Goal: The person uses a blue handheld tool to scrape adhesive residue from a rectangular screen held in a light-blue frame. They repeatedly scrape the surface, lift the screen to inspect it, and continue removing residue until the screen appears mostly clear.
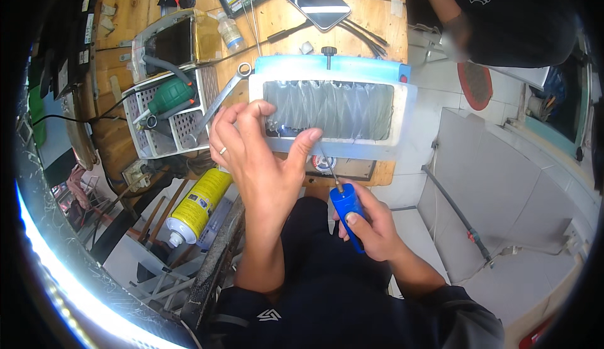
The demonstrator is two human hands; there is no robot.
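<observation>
Slipping at tabletop's (384, 173) near edge, right grip's (375, 228) clasped tool (345, 205) could jab left grip (259, 155), half-open over frame (365, 143).

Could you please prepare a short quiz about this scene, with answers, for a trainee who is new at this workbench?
1. True or false: the left hand, reaching over the white-rimmed frame, wears a ring.

2. What does the right hand hold?

3. Which colour is most of the body of the spray can?
A) red
B) yellow
C) green

Key:
1. True.
2. A blue-handled tool with a thin metal shaft.
3. B.
</observation>
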